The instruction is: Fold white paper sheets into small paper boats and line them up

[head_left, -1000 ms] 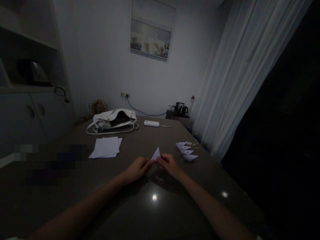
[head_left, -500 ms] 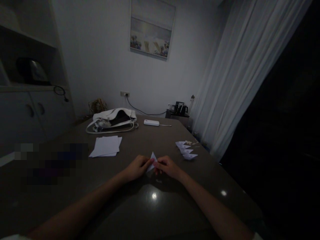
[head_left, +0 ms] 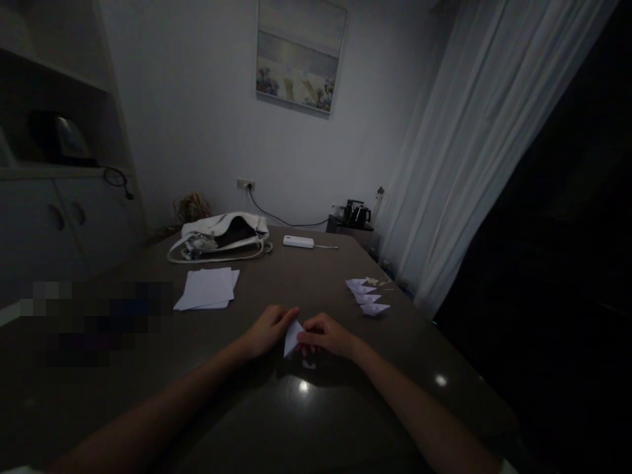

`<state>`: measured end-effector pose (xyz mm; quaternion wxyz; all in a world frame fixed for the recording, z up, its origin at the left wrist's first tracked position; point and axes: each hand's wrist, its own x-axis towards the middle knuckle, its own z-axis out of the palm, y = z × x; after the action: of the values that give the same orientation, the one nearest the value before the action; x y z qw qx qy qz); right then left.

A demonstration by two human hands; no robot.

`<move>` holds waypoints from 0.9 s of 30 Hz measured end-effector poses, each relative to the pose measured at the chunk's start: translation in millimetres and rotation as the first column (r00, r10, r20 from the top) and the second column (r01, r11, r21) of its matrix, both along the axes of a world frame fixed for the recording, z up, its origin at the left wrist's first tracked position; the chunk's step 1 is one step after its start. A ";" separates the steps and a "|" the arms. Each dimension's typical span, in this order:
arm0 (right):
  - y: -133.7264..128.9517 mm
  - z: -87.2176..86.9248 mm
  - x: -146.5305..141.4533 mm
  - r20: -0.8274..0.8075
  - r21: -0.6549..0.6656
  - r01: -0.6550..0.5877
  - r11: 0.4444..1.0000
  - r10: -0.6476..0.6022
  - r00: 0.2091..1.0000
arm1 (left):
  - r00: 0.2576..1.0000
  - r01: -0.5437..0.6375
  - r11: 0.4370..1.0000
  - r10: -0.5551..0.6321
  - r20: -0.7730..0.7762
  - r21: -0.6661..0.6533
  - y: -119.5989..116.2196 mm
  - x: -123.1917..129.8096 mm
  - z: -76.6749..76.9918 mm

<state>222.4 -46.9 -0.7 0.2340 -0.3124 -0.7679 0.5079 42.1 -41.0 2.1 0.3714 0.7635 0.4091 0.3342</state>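
A small piece of white folded paper (head_left: pixel 293 338) is held between my hands just above the dark table (head_left: pixel 266 408). My right hand (head_left: pixel 328 334) pinches its right edge between thumb and fingers. At its upper left, my left hand (head_left: pixel 267 329) grips it with the thumb along the top edge, the other fingers partly hidden behind. To the right stand several folded paper boats (head_left: pixel 370 299) in an overlapping row. A stack of white paper sheets (head_left: pixel 207 288) lies to the left.
A white handbag (head_left: pixel 224 237) and a white power bank (head_left: pixel 298 242) with a short cable lie at the table's far side. Small pale scraps (head_left: pixel 378 281) are near the right edge. A kettle (head_left: pixel 360 216) stands beyond the table, beside the curtain (head_left: pixel 444 145).
The folded paper has turned in my hands; its point now faces down and left instead of up. My left thumb has shifted to its top, and my right fingers have re-gripped its right side.
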 end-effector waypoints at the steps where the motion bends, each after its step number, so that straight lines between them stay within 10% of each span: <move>1: 0.5 -0.4 -0.2 -0.011 0.008 0.020 1.000 -0.020 1.000 | 1.000 -0.026 1.000 0.026 0.010 0.000 0.3 -0.2 0.3; 18: 17.3 -15.8 6.9 -0.241 -0.230 0.190 0.955 -0.245 0.939 | 0.857 0.362 0.918 -0.261 0.445 -0.159 -0.2 0.5 0.1; 27: 17.8 -9.3 3.2 -0.252 -0.061 0.340 0.938 -0.344 0.905 | 0.915 0.231 0.966 -0.173 0.365 -0.120 9.8 0.5 -11.3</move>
<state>225.6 -29.1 -10.0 0.4150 -0.3750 -0.6603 0.5012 42.6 -31.3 -9.2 0.5314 0.6974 0.2804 0.3908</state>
